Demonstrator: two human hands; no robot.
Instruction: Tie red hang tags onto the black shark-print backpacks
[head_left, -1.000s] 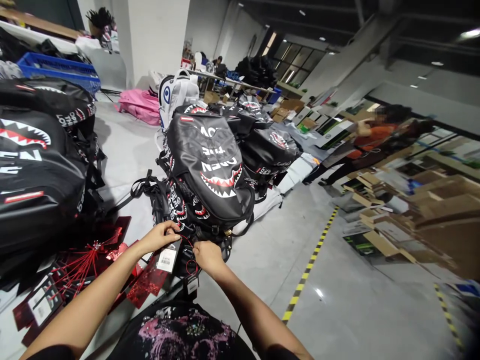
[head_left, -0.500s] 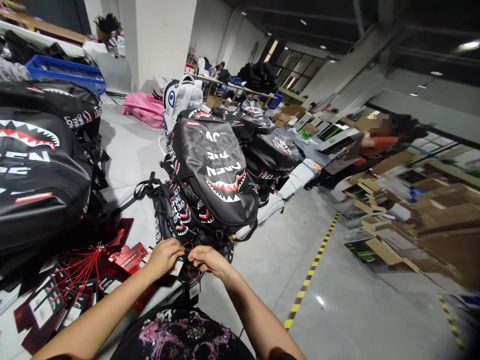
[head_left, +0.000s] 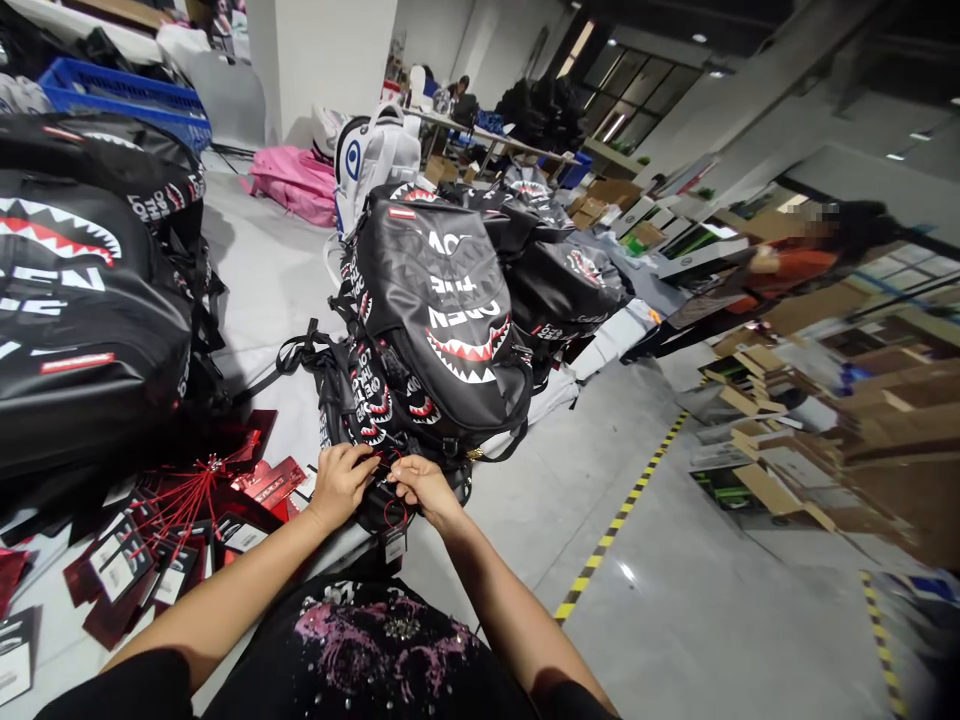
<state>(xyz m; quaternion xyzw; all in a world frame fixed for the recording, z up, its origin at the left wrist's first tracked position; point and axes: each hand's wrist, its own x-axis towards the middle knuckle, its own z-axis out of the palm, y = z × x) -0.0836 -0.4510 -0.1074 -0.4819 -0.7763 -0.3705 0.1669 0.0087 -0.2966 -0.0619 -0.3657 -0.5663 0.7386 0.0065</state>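
Note:
A black backpack [head_left: 442, 300] with white lettering and a red-and-white shark mouth lies in front of me. At its near end, my left hand [head_left: 341, 484] has its fingers bent together; whatever they grip is hidden. Close to its right, my right hand [head_left: 424, 488] pinches a thin red string [head_left: 393, 514]. A dark hang tag [head_left: 394, 546] with a white label dangles below on this string. Black straps and webbing lie under both hands, and the string's upper end is too fine to follow.
Loose hang tags with a bundle of red strings [head_left: 196, 500] lie at the left on the white table [head_left: 251, 310]. More black backpacks [head_left: 82, 320] stand there. A pink bag [head_left: 296, 185] sits farther back. Cardboard boxes [head_left: 885, 460] and a person [head_left: 787, 260] are at the right.
The view has shifted slightly, so the backpacks sit higher and farther right. My hands stay close together at the near end of the backpack, with the tag still hanging.

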